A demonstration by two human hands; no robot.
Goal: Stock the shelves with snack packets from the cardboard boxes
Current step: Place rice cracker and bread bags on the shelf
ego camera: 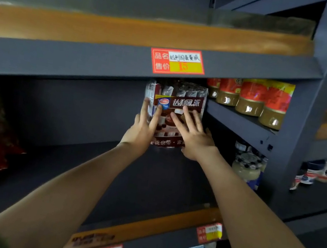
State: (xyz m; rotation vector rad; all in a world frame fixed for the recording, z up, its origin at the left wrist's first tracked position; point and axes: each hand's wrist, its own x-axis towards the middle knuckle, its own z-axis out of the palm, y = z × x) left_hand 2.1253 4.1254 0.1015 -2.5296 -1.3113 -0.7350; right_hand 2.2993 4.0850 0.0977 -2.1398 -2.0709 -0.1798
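Snack packet [183,103] is standing upright at the far right of the shelf [105,175], left hand [142,130] and right hand [194,138] both pressing flat, straight fingers against its front.

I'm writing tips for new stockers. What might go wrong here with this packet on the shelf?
The brown snack packet stands upright on the dark shelf, steadied only by the flat left hand and right hand pressing its face. Once they let go, it may tip forward. Hard pressing could also crush the wrapped pieces inside.
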